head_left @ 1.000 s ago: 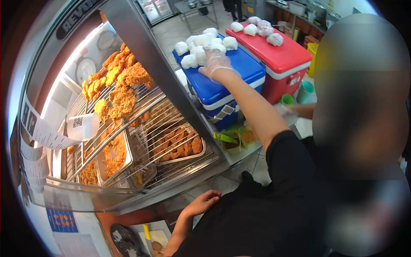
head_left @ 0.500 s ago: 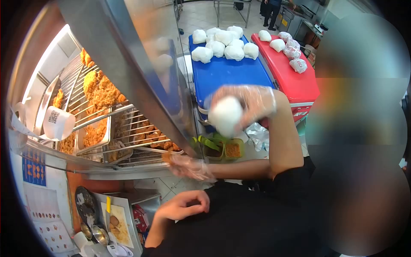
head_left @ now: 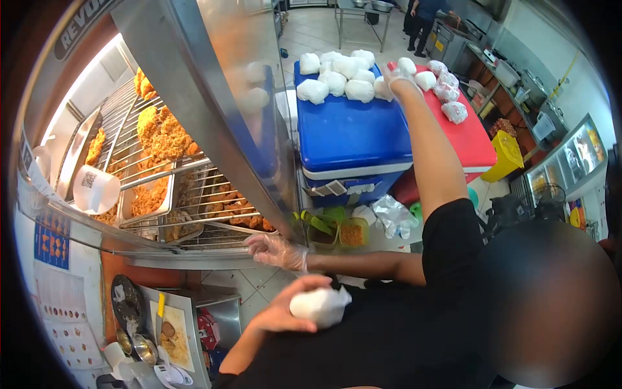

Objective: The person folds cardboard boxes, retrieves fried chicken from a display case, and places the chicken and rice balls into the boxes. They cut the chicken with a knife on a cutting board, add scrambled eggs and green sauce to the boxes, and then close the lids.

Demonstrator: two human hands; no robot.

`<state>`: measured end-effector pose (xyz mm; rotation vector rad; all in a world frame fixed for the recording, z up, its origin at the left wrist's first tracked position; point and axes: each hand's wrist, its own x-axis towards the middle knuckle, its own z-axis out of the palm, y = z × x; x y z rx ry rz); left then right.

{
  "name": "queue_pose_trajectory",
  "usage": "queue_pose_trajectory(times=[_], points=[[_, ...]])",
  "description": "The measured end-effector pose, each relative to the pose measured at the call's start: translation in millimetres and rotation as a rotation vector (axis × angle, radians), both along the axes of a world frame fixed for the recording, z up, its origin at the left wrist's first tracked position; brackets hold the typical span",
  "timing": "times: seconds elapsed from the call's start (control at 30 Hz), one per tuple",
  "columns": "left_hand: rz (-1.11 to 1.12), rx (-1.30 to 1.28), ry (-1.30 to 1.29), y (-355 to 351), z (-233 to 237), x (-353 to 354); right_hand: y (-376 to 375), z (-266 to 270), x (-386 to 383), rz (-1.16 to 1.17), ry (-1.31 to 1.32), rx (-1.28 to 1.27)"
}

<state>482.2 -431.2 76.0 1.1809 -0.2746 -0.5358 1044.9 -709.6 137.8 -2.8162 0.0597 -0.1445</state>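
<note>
My left hand [head_left: 282, 311] is bare and reaches in from the lower left, its fingers closed round a white wrapped bundle [head_left: 321, 307] in front of a co-worker's black shirt. My right hand is out of view. Similar white bundles [head_left: 334, 82] sit grouped at the far end of a blue cooler lid [head_left: 353, 129]. More bundles, some with red print, rest on the red cooler lid [head_left: 463, 139]. One gloved hand of the co-worker [head_left: 396, 74] touches the area where these bundles lie; the other gloved hand [head_left: 278, 251] is beside the display cabinet.
A heated cabinet [head_left: 194, 256] with fried chicken [head_left: 162, 133] on wire racks stands at the left. Sauce tubs [head_left: 352, 233] sit beside it. A cutting board with a yellow-handled knife [head_left: 161, 311] lies lower left. Another person [head_left: 424, 23] stands far back.
My left hand was empty and now holds a white bundle. The co-worker's upper gloved hand, which held a white bundle, has moved up to the far bundles. The view has shifted slightly.
</note>
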Motion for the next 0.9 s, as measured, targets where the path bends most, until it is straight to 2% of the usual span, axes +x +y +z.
queue_pose_trajectory(times=[0.03, 0.07, 0.13, 0.17, 0.23, 0.3, 0.4, 0.43, 0.53, 0.57, 0.6, 0.63, 0.67, 0.7, 0.73, 0.77, 0.8, 0.83, 0.87, 0.9], points=[[-0.064, 0.002, -0.007, -2, 1, -5, -1, -12, 16, 0.030, 0.119, -0.027], [-0.074, 0.038, -0.019, 0, -2, -10, 4, -11, 14, 0.041, 0.114, -0.024], [-0.071, 0.086, -0.039, 11, -8, -16, 7, -16, -3, -0.007, 0.205, 0.137], [-0.068, 0.088, -0.031, 15, -9, -14, 2, -30, 19, -0.043, 0.252, 0.166], [-0.171, 0.183, -0.174, 25, -14, -12, 1, -9, -10, -0.013, 0.369, 0.183], [-0.136, 0.139, -0.071, 30, -22, -24, -4, -8, -16, -0.011, 0.387, 0.104], [-0.074, 0.069, 0.051, 30, -25, -31, -82, -183, 195, 0.395, -0.266, -0.128], [-0.046, 0.003, 0.003, 26, -25, -32, -34, -104, 86, 0.465, -0.413, 0.037], [-0.024, -0.083, -0.078, 19, -25, -32, 37, -13, -47, 0.366, -0.199, 0.048], [-0.034, -0.097, -0.112, 19, -25, -34, 50, 3, -64, 0.521, -0.167, -0.070], [0.021, -0.090, -0.110, 20, -24, -36, 61, 16, -74, 0.562, -0.055, -0.118], [-0.032, -0.043, -0.100, 23, -24, -37, 69, 18, -76, 0.608, 0.054, -0.168], [-0.087, 0.003, -0.091, 26, -24, -40, 71, 4, -64, 0.579, -0.064, -0.234], [-0.057, 0.017, -0.108, 26, -24, -44, 73, -6, -51, 0.556, -0.063, -0.242], [-0.008, 0.018, -0.109, 30, -26, -51, 56, -81, 52, 0.627, -0.039, -0.345], [-0.015, 0.036, -0.076, 32, -29, -56, 50, -87, 52, 0.653, -0.123, -0.389], [-0.028, 0.047, -0.044, 33, -32, -61, 46, -72, 35, 0.590, 0.035, -0.298], [-0.009, 0.022, 0.001, 35, -35, -69, 71, 3, -63, 0.478, 0.155, -0.281], [0.022, 0.011, 0.003, 37, -37, -78, 94, 52, -120, 0.450, 0.327, -0.277], [0.049, 0.000, 0.051, 40, -39, -88, 93, 35, -101, 0.459, 0.349, -0.463]])
